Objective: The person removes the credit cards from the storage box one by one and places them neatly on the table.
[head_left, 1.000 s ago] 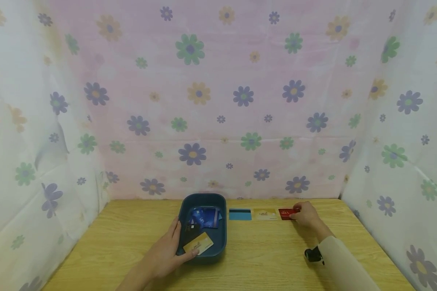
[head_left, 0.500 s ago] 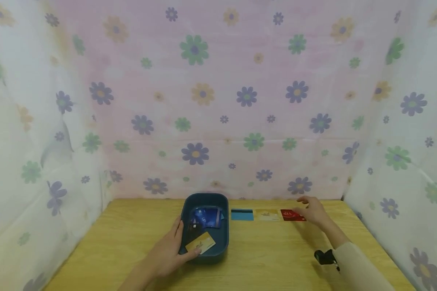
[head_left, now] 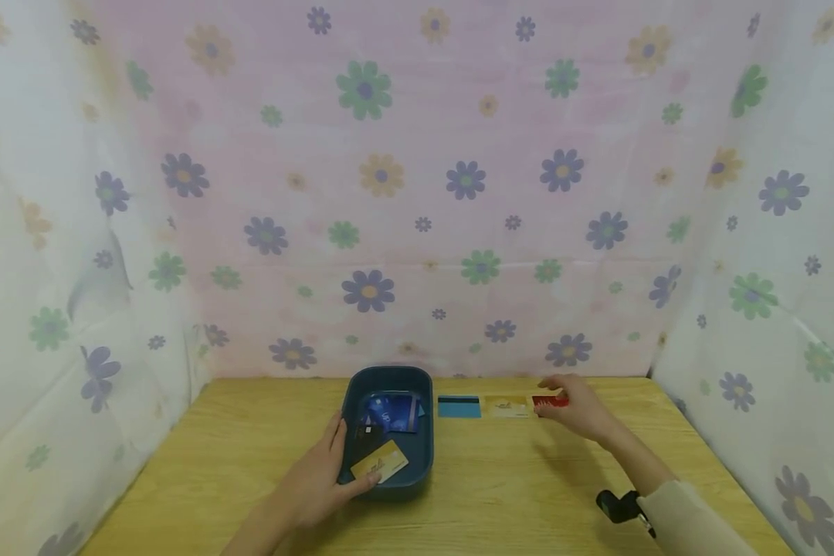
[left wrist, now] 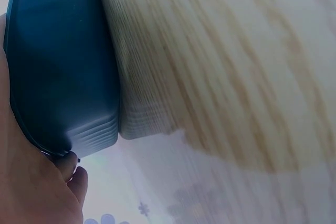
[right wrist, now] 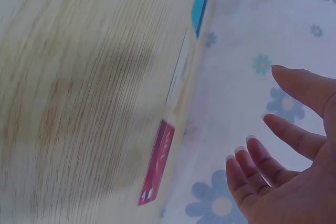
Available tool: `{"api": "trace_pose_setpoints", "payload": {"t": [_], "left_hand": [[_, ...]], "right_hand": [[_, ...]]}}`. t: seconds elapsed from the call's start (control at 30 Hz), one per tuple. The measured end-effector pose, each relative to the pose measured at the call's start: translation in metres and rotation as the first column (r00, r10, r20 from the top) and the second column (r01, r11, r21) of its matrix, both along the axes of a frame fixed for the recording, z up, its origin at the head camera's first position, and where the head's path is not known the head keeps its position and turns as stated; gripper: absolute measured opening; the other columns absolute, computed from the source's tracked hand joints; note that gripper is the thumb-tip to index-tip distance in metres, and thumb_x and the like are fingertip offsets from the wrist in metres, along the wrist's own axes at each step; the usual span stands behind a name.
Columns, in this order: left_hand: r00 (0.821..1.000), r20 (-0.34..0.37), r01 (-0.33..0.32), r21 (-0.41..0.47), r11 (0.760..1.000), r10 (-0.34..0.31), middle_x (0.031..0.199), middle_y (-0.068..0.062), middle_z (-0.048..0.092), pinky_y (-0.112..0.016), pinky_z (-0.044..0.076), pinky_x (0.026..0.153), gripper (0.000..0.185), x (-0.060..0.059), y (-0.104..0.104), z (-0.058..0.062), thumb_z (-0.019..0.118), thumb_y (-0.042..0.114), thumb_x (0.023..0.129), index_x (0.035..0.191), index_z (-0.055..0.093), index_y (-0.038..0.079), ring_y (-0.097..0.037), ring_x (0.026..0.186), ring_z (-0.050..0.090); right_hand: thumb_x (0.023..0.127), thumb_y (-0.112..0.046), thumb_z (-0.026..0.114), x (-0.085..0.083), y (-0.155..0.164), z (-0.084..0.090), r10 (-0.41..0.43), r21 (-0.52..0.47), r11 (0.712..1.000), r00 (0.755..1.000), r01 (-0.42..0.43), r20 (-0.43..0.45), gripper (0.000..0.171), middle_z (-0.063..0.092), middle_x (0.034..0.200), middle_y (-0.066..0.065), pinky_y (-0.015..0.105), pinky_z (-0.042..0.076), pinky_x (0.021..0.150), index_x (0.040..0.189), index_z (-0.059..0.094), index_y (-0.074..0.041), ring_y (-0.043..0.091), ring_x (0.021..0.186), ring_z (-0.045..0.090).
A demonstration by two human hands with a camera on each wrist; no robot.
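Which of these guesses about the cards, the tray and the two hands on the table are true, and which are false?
1. Three cards lie in a row right of the blue tray. True: blue card, beige card, red card.
2. The left hand rests against the tray. True.
3. The tray is empty. False: it holds a gold card and blue cards.
4. The right hand is at the blue card. False: it is at the red card, fingers straight.
5. The table is metal. False: wood grain.
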State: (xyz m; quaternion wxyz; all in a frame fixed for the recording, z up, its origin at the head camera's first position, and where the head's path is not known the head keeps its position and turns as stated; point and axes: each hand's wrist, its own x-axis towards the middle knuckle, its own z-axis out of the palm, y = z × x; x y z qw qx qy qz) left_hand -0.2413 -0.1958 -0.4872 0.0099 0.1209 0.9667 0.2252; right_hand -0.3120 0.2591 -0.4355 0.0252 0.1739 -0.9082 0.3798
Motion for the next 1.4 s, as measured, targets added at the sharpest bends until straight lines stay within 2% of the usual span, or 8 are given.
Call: {"api": "trace_pose_setpoints", "payload": {"t": [0.17, 0.37, 0.6, 0.83, 0.97, 1.17, 1.4], "left_hand": [[1.0, 0.0, -0.004, -0.006, 1.0, 0.004, 0.17, -0.022, 0.007, -0.061, 0.037, 0.113, 0.12, 0.0, -0.001, -0.001, 0.051, 0.083, 0.087, 0.162, 0.013, -0.003, -0.047, 0.146, 0.034], [1.0, 0.003, -0.002, -0.011, 1.0, 0.003, 0.17, -0.022, 0.006, -0.061, 0.036, 0.113, 0.12, -0.001, -0.001, -0.002, 0.051, 0.083, 0.087, 0.162, 0.013, -0.003, -0.048, 0.147, 0.033], [1.0, 0.003, -0.005, -0.007, 1.0, 0.005, 0.17, -0.022, 0.006, -0.062, 0.036, 0.113, 0.121, -0.001, -0.001, -0.002, 0.05, 0.084, 0.087, 0.162, 0.013, -0.003, -0.048, 0.147, 0.033], [1.0, -0.001, -0.004, -0.004, 1.0, 0.004, 0.17, -0.022, 0.006, -0.061, 0.037, 0.113, 0.121, 0.0, -0.002, 0.0, 0.051, 0.084, 0.087, 0.162, 0.013, -0.003, -0.048, 0.146, 0.034], [1.0, -0.005, -0.002, -0.009, 1.0, 0.002, 0.17, -0.022, 0.007, -0.061, 0.037, 0.113, 0.121, -0.001, -0.002, -0.001, 0.051, 0.083, 0.087, 0.162, 0.013, -0.003, -0.047, 0.146, 0.034], [1.0, -0.009, 0.0, -0.008, 1.0, 0.0, 0.17, -0.023, 0.007, -0.061, 0.038, 0.113, 0.12, 0.0, -0.002, -0.002, 0.051, 0.083, 0.087, 0.162, 0.013, -0.003, -0.047, 0.147, 0.034], [1.0, -0.009, 0.0, -0.013, 1.0, 0.0, 0.17, -0.022, 0.007, -0.061, 0.038, 0.112, 0.119, 0.0, -0.001, 0.0, 0.051, 0.082, 0.088, 0.162, 0.013, -0.003, -0.047, 0.146, 0.034]], "right_hand": [[0.092, -0.019, 0.078, 0.009, -0.018, 0.002, 0.049, -0.001, 0.999, 0.999, -0.049, -0.012, 0.048, 0.059, 0.124, 0.024, 0.039, 0.056, 0.076, 0.13, 0.061, 0.005, 0.039, 0.104, 0.061], [0.092, -0.023, 0.078, 0.018, -0.035, 0.004, 0.104, 0.014, 0.994, 0.995, -0.104, -0.001, 0.051, 0.057, 0.123, 0.018, 0.041, 0.048, 0.08, 0.133, 0.061, 0.002, 0.027, 0.099, 0.054], [0.094, -0.024, 0.076, 0.025, -0.05, 0.005, 0.172, -0.007, 0.985, 0.985, -0.172, 0.018, 0.049, 0.056, 0.129, 0.021, 0.049, 0.051, 0.089, 0.134, 0.06, -0.001, 0.037, 0.11, 0.056], [0.095, -0.025, 0.075, 0.028, -0.064, 0.004, 0.221, -0.024, 0.975, 0.975, -0.22, 0.037, 0.051, 0.055, 0.131, 0.018, 0.053, 0.05, 0.092, 0.137, 0.058, -0.002, 0.029, 0.109, 0.055], [0.095, -0.025, 0.074, 0.029, -0.073, 0.003, 0.239, -0.037, 0.971, 0.97, -0.238, 0.049, 0.052, 0.053, 0.131, 0.018, 0.057, 0.049, 0.094, 0.139, 0.057, -0.002, 0.03, 0.111, 0.053], [0.096, -0.024, 0.074, 0.032, -0.085, 0.005, 0.276, -0.045, 0.961, 0.96, -0.274, 0.054, 0.049, 0.054, 0.131, 0.019, 0.058, 0.049, 0.094, 0.137, 0.058, -0.001, 0.034, 0.113, 0.055], [0.096, -0.024, 0.073, 0.036, -0.098, 0.008, 0.31, -0.057, 0.95, 0.949, -0.307, 0.059, 0.048, 0.055, 0.131, 0.014, 0.054, 0.05, 0.095, 0.136, 0.058, -0.002, 0.03, 0.113, 0.055]]}}
